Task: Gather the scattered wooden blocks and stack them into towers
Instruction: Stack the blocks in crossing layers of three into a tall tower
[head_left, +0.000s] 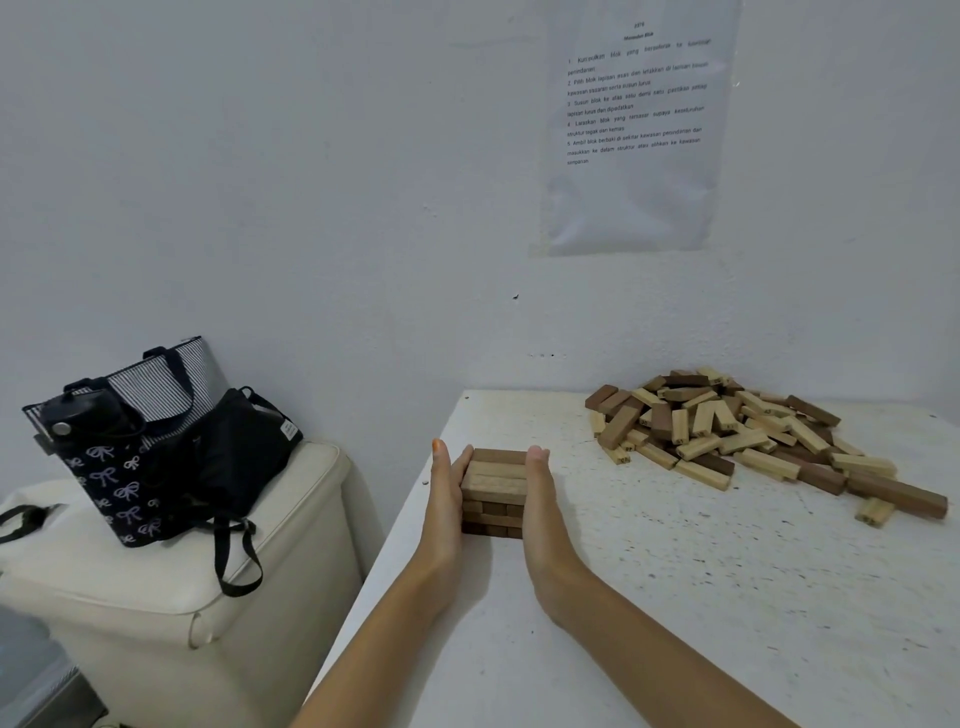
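Blocks stacked in a low square tower (493, 483) stand between the two grips, near the left edge of the white, speckled counter (675, 597). The tower is a few layers high. The blocks of its top layer lie flat side by side, their long axes running from one grip across to the other: the far one is darker brown, the nearer ones paler tan. Lower down, the near face shows darker wood, with what look like block ends in some layers, so the layers seem to cross. The left grip (444, 499) lies flat against the tower's left side, fingers straight and pointing away from the person, an orange-painted nail at the tip. The right grip (540, 499) mirrors it on the right side, palm inward, fingers straight and pressed to the wood; neither curls round a block. Beyond and well to the right of the right grip, a loose pile (727, 431) of pale and dark blocks lies on the counter by the wall, the pieces pointing every way, some flat and some tilted on others. At its near right edge a long dark block (898, 496) lies flat, its axis slanting from far left to near right. To the left of the left grip, off the counter, a bow-print bag (124, 478) and a black bag (244, 447) sit on a cream padded seat (208, 582). A printed sheet (634, 130) hangs on the wall above.
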